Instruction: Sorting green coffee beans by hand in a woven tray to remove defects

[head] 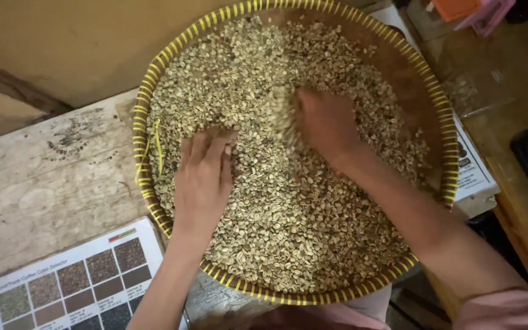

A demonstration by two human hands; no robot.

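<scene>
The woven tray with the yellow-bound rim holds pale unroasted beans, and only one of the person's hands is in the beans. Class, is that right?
Not quite. The head view shows both in the beans on the woven tray: the left hand lies flat, the right hand is dug in.

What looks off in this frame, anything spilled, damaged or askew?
One thing: a loose yellow strip has come away from the woven tray's rim on its left side and lies over the beans. No beans show on the wooden table. Left hand lies flat in the beans; right hand is blurred.
</scene>
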